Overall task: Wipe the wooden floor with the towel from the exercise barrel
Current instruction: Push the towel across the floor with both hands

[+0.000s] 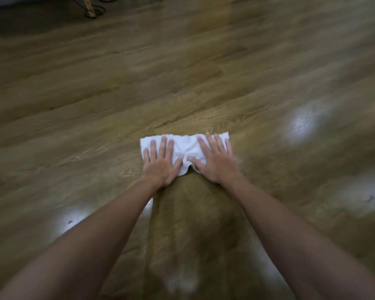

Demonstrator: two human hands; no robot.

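Towel [185, 148], white and folded into a wide strip, is spread flat on the wooden floor [95, 94] directly ahead of the person, with a small fold bunched up at its near edge between the thumbs. It is pinned under both hands: the left hand [160, 163] is laid on its left half and the right hand [214, 163] on its right half, each with fingers straight and slightly fanned, palms pressed down, nothing being gripped. Both arms are stretched well forward.

The step in hand is judged to be a pushing stroke of the wipe. For it to be done well, even weight should be kept through both palms so that the whole strip stays in contact with the boards, and the stroke is best run along the grain. The bunched fold should be flattened, or it may roll under and lift the cloth. Strokes should be overlapped so that no strip of floor is missed. Pale glossy patches are seen on the floor to the right and near left; whether these are wet or only reflections cannot be told.

No containers are in view, and the exercise barrel is not seen. Dark cables [95, 10] lie at the far edge.
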